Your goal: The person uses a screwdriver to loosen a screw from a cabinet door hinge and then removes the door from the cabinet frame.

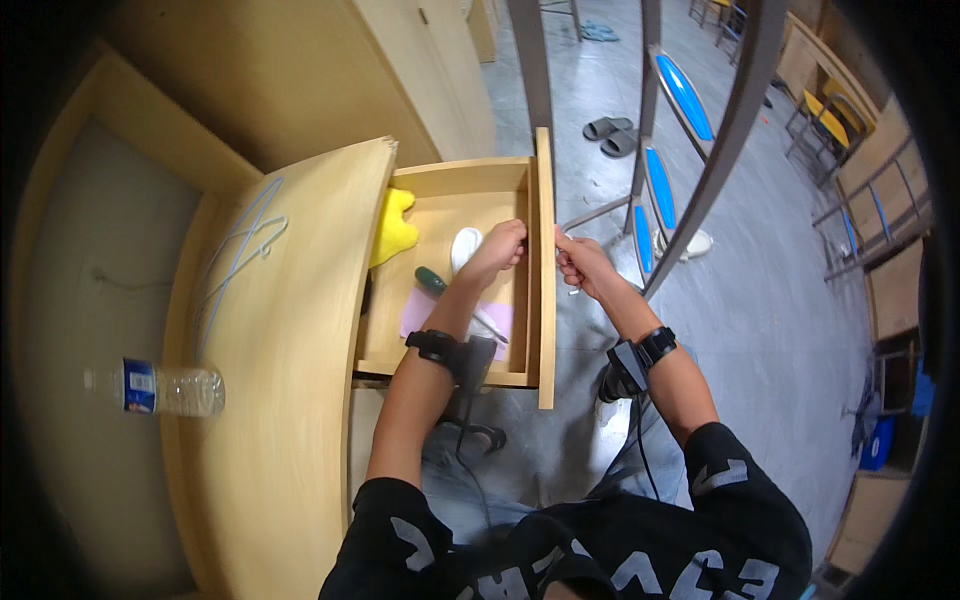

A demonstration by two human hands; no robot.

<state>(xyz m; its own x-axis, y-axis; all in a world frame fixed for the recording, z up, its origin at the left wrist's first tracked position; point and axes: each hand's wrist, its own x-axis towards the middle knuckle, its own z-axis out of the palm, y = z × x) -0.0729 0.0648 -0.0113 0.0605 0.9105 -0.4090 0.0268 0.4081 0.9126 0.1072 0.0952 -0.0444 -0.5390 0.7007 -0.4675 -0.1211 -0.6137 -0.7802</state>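
Observation:
A light wooden drawer (452,375) is pulled out from the desk in front of me. Inside it, my left hand (500,248) is closed against the inner face of the drawer front (545,330); what its fingers hold is hidden. On the outer side, my right hand (585,266) has its fingers curled and its thumb by the front panel. A small pale piece shows below those fingers, too small to name. Under my left forearm lie a dark green-handled tool (430,280), a pink sheet (417,312) and a white oval object (464,245). A yellow soft-looking item (396,232) sits at the drawer's back.
On the desktop (290,330) lie wire hangers (246,235) and a clear plastic bottle (190,390) with a blue label. A metal ladder (735,100) with blue treads rises right of the drawer. Dark slippers (612,135) and a white shoe (692,244) are on the grey floor.

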